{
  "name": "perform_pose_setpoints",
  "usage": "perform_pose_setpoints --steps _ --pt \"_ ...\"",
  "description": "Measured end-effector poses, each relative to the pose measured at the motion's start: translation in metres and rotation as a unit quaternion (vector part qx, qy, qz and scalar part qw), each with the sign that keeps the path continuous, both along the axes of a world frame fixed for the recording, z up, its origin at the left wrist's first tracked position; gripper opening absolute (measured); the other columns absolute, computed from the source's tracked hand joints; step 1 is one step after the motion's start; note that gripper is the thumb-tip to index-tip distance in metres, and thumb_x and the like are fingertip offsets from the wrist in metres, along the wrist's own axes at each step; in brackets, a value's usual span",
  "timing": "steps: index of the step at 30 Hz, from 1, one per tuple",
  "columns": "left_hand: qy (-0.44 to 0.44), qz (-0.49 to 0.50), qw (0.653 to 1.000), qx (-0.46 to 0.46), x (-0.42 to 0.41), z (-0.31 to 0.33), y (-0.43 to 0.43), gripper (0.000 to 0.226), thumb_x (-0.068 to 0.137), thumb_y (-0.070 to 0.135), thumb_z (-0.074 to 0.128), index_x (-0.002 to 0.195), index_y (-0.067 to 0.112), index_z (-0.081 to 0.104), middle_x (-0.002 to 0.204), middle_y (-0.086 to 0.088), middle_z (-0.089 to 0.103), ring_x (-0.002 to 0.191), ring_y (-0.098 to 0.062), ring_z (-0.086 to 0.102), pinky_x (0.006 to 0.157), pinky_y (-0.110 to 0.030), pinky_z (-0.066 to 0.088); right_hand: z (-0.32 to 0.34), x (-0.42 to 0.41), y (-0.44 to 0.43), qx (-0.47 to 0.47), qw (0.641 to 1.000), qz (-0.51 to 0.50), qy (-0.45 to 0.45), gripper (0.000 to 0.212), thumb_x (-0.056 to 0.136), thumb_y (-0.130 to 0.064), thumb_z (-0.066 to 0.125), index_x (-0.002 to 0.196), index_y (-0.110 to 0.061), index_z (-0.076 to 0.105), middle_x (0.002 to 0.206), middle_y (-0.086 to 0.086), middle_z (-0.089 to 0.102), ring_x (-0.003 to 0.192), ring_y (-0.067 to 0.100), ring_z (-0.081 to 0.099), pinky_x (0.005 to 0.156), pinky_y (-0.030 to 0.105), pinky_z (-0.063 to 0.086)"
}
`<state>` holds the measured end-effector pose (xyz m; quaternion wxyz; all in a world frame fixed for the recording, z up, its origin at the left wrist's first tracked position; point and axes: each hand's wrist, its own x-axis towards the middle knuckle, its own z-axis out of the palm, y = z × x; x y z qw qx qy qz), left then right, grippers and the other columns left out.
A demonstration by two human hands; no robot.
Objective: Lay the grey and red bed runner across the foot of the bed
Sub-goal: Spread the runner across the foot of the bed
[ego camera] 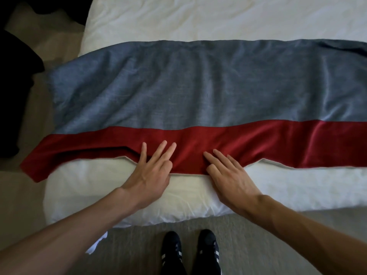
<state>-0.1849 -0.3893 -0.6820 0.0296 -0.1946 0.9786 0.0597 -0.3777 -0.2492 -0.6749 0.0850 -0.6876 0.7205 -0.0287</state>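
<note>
Head view: grey and red bed runner (198, 86), wrinkled, across foot of bed (198, 16); left hand (147, 175) and right hand (230, 179) pressing red band (278, 143), fingers (220, 157) flat, gripping nothing.

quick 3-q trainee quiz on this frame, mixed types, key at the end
1. True or false: the left hand and right hand both touch the red band of the bed runner.
2. Which part lies nearer the person's shoes? A) grey panel B) red band C) neither, they are level.
3. Fill in: the runner's ___ end hangs past the white bedding's edge.
Key: 1 true; 2 B; 3 left.
</note>
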Motion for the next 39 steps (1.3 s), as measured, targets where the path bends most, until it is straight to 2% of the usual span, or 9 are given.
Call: perform_pose_setpoints --steps 2,5,10,13,18,22,26,33,39 --pt "-0.035 -0.003 0.999 -0.007 0.005 -0.003 0.004 0.002 0.086 0.012 0.048 0.085 0.011 0.050 0.151 -0.021 0.027 0.142 -0.038 0.013 0.102 -0.073 0.019 0.001 0.004 0.004 0.025 0.999 0.014 0.014 0.030 0.066 -0.005 0.069 0.095 -0.011 0.064 0.134 0.014 0.055 0.125 0.036 0.049 0.093 0.053 0.048" --pt "-0.059 0.005 0.998 -0.009 0.007 -0.007 0.008 0.026 0.090 0.025 0.030 0.096 0.012 0.051 0.154 -0.018 0.020 0.144 -0.034 0.005 0.107 -0.070 0.011 0.005 0.007 0.003 0.051 0.998 0.017 0.022 0.026 0.073 -0.021 0.067 0.097 -0.012 0.064 0.133 0.014 0.055 0.124 0.036 0.050 0.091 0.054 0.048" --pt "-0.032 0.058 0.997 -0.026 0.008 0.001 -0.001 0.059 0.088 0.051 0.032 0.130 0.012 0.047 0.154 -0.019 0.018 0.144 -0.031 0.010 0.111 -0.064 0.007 0.013 0.015 -0.024 0.014 1.000 -0.012 -0.006 0.048 0.088 -0.041 0.035 0.116 -0.010 0.059 0.140 0.018 0.046 0.131 0.033 0.042 0.107 0.052 0.034" --pt "-0.051 0.085 0.995 -0.032 0.023 0.000 -0.009 0.066 0.090 0.053 0.027 0.145 0.016 0.030 0.155 -0.020 0.014 0.144 -0.032 0.007 0.114 -0.057 0.006 0.005 0.023 -0.040 0.049 0.998 0.033 -0.020 0.063 0.093 -0.047 0.025 0.147 -0.014 0.026 0.157 0.014 0.012 0.145 0.030 0.010 0.117 0.046 0.007" --pt "-0.054 0.098 0.993 -0.021 0.051 0.002 -0.019 0.065 0.090 0.048 0.030 0.148 0.018 0.023 0.155 -0.019 0.013 0.145 -0.031 0.007 0.115 -0.053 0.008 -0.010 0.040 -0.048 0.110 0.992 0.056 -0.008 0.070 0.093 -0.056 0.013 0.150 -0.017 0.001 0.158 0.011 -0.009 0.144 0.031 -0.012 0.115 0.048 -0.007" --pt "-0.022 0.168 0.985 -0.037 0.068 0.011 -0.024 0.061 0.084 0.039 0.043 0.136 0.008 0.040 0.150 -0.020 0.026 0.142 -0.032 0.020 0.112 -0.057 0.017 -0.003 0.052 -0.054 0.073 0.996 0.054 -0.017 0.071 0.092 -0.053 0.026 0.149 -0.012 0.016 0.158 0.016 0.000 0.145 0.033 -0.003 0.117 0.046 -0.002" --pt "0.038 0.260 0.963 -0.050 0.093 0.018 -0.037 0.045 0.075 0.027 0.053 0.113 0.004 0.055 0.125 -0.020 0.048 0.117 -0.035 0.047 0.100 -0.054 0.035 0.010 0.079 -0.076 0.013 0.996 0.078 -0.042 0.064 0.084 -0.035 0.057 0.139 -0.009 0.040 0.152 0.025 0.022 0.143 0.036 0.018 0.116 0.045 0.009" --pt "0.022 0.338 0.937 -0.081 0.156 0.010 -0.068 0.040 0.079 0.012 0.065 0.116 0.000 0.057 0.114 -0.020 0.061 0.105 -0.036 0.057 0.089 -0.050 0.043 0.017 0.150 -0.119 -0.010 0.994 0.099 -0.053 0.057 0.089 -0.028 0.058 0.141 -0.018 0.037 0.154 0.026 0.009 0.145 0.034 0.006 0.117 0.040 -0.001" --pt "0.074 0.270 0.951 -0.134 0.214 -0.003 -0.108 0.026 0.085 0.019 0.048 0.095 0.006 0.069 0.086 -0.013 0.066 0.077 -0.031 0.064 0.070 -0.042 0.048 0.017 0.192 -0.158 -0.051 0.998 0.005 -0.022 0.048 0.075 -0.009 0.074 0.120 -0.008 0.061 0.140 0.035 0.036 0.132 0.048 0.034 0.109 0.057 0.028"
